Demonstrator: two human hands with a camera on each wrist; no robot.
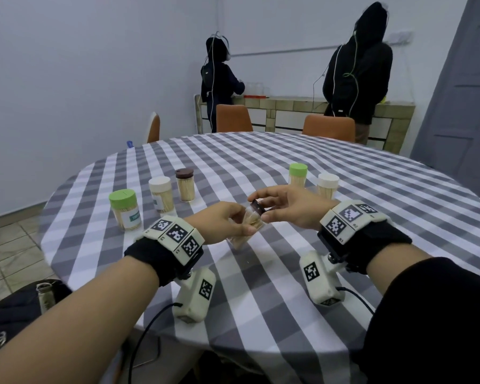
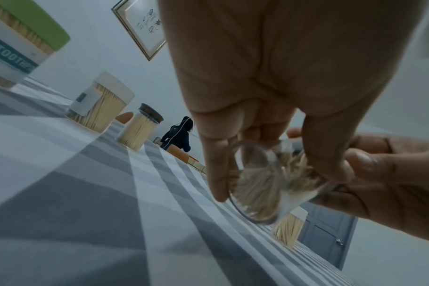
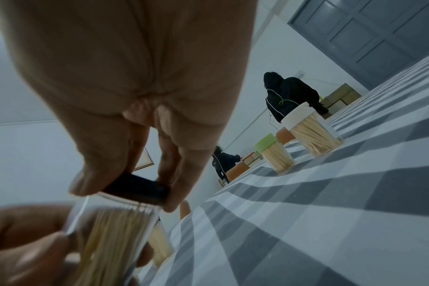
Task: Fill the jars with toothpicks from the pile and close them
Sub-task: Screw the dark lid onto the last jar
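Note:
A clear jar (image 1: pixel 251 221) packed with toothpicks is held tilted above the checked table (image 1: pixel 288 286). My left hand (image 1: pixel 227 223) grips its body, seen from below as the jar (image 2: pixel 260 185) in the left wrist view. My right hand (image 1: pixel 286 206) pinches the dark brown lid (image 1: pixel 258 208) at the jar's mouth; the right wrist view shows the lid (image 3: pixel 137 188) between thumb and fingers above the toothpicks (image 3: pixel 110 241). No loose pile of toothpicks shows in any view.
Closed, filled jars stand on the table: a green-lidded jar (image 1: pixel 125 209), a white-lidded jar (image 1: pixel 161 194) and a brown-lidded jar (image 1: pixel 185 184) at left, another green-lidded jar (image 1: pixel 298 174) and white-lidded jar (image 1: pixel 328 185) at right. Two people stand at a far counter beyond orange chairs (image 1: pixel 233 117). A black bag (image 1: pixel 17 303) lies at lower left.

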